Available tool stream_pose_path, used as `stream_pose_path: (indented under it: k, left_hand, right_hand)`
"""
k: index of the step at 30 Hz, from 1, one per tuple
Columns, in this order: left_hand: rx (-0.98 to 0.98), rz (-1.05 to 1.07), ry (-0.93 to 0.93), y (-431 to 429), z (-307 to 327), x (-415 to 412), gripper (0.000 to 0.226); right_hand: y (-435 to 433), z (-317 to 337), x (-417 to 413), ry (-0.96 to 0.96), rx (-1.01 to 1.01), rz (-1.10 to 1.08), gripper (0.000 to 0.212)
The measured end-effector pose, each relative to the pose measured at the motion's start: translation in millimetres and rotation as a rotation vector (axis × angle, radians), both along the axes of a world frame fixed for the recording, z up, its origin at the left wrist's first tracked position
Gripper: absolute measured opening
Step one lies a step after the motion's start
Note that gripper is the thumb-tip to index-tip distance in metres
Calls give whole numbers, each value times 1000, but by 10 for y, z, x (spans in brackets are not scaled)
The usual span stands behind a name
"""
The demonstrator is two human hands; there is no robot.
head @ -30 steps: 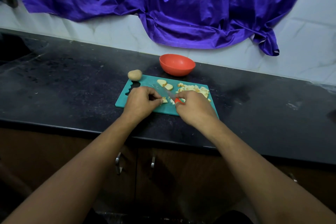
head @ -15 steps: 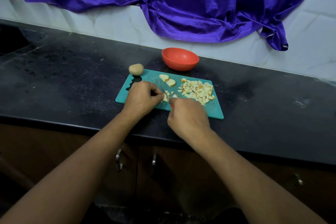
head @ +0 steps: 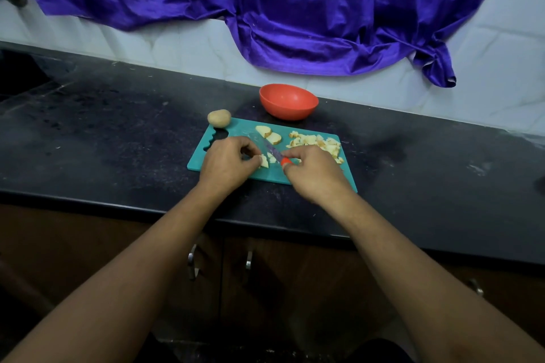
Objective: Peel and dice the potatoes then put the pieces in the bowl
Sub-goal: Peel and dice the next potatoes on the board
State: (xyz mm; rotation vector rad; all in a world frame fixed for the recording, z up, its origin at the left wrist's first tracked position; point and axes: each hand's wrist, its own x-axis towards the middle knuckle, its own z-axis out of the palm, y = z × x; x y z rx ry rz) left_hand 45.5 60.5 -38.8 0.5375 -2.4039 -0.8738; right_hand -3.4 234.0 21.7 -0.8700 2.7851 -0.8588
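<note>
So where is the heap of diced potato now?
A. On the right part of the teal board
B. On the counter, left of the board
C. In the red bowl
A: the diced pieces lie heaped on the right part of the teal board, and the red bowl behind it shows only its bare inside.
</note>
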Motion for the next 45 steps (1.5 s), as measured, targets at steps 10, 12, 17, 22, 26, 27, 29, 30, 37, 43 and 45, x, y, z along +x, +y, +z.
stream_pose_path:
  k: [10,12,17,22,26,27,29,30,37,43,45]
  left_hand:
    - [40,24,4,-36,-27,-27,9]
    - [34,24,-8,-41,-26,-37,8]
    - [-11,10,-17,-41,-21,-40,9]
    - [-44,6,-4,-19,-20,-32,3]
    - [-52,8,3,-37,-27,-4,1]
    - [-49,0,2,-39,-29,1,2]
    - [-39,-4,5,-44,-33,14,6]
    - [-33,2,9,-47,-31,23,8]
    - [36,36,99,-59,-44,72,17]
    - [42,30,20,-29,-20,89,8]
    - [37,31,12,-27,-12,91,10]
  right_hand:
    - [-232,145,212,131,250,33,35]
    - [-267,127,235,140,276,37,36]
    - [-273,22,295,175,292,39,38]
    - [-150,-287,453,387,367,111,55]
    - [-126,-322,402,415,353,134,56]
    - [-105,-304,362,371,310,117,53]
    - [-64,-273,243,202,194,71,45]
    - [-50,-262,179,98,132,50,42]
    - [-32,-34,27,21,-3,-6,37]
    - [-175,9,226,125,182,43,43]
    - [-218,26,256,151,230,50,42]
